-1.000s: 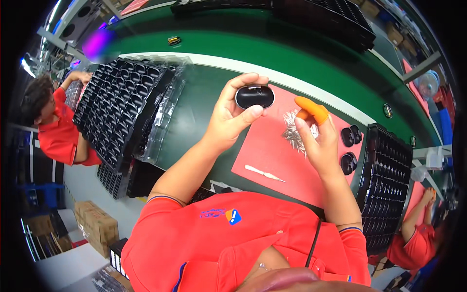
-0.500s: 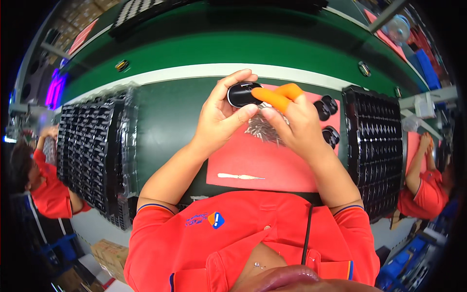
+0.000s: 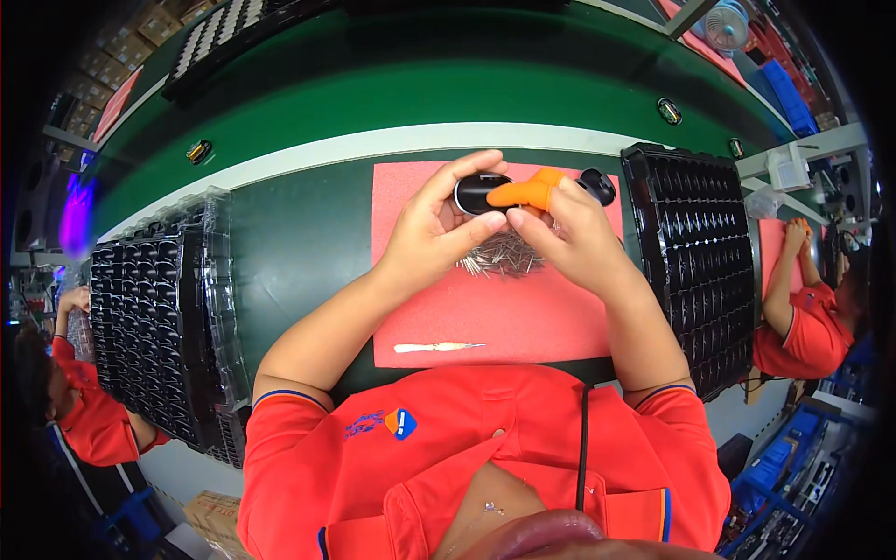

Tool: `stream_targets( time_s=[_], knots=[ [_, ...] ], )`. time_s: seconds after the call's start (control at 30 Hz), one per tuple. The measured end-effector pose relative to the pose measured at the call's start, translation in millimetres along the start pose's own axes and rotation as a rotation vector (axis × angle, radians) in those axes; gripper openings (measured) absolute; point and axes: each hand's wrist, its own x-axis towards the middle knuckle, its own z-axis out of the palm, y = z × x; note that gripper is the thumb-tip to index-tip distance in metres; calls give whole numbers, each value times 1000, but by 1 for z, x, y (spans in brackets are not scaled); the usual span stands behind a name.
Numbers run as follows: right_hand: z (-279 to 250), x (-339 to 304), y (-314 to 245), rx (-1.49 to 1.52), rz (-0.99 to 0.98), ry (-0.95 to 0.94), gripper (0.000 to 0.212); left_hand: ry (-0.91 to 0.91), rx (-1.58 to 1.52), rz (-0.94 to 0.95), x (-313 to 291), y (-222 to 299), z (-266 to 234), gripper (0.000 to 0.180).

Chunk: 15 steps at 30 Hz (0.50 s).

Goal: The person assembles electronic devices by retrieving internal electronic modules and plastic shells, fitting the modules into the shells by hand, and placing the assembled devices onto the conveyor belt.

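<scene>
In front of me, over the far part of a pink foam mat [image 3: 485,317], I hold a glossy black oval case [image 3: 474,194] with a silvery rim. My left hand [image 3: 439,224] is closed round its left side, fingers behind and thumb along the near edge. Orange finger cots [image 3: 527,191] cover fingers of my right hand [image 3: 579,229]; one lies across the case's top while the thumb meets its near edge. Directly below the hands lies a loose heap of thin metal pins [image 3: 502,256]. Another black rounded case part [image 3: 597,187] sits just beyond my right hand.
A pointed tool with a pale handle [image 3: 437,347] rests on the mat's near part. Stacked black moulded trays stand at left [image 3: 145,327] and right [image 3: 705,271]. Beyond a white rail runs a green belt [image 3: 420,93] carrying small parts. Co-workers [image 3: 807,308] sit at both sides.
The view has shifted slightly. Both hands have moved right over the mat with the case, and my right hand now covers where another black part showed.
</scene>
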Motion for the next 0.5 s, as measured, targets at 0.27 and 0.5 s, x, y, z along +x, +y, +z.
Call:
stream_targets(
  time_s=[0.27, 0.5],
  knots=[
    [-5, -15, 11, 261, 0, 0, 17, -39, -67, -96, -5, -3, 11, 54],
    [9, -17, 8, 1007, 201, 213, 18, -116, -187, -394, -7, 12, 10, 30]
  ],
)
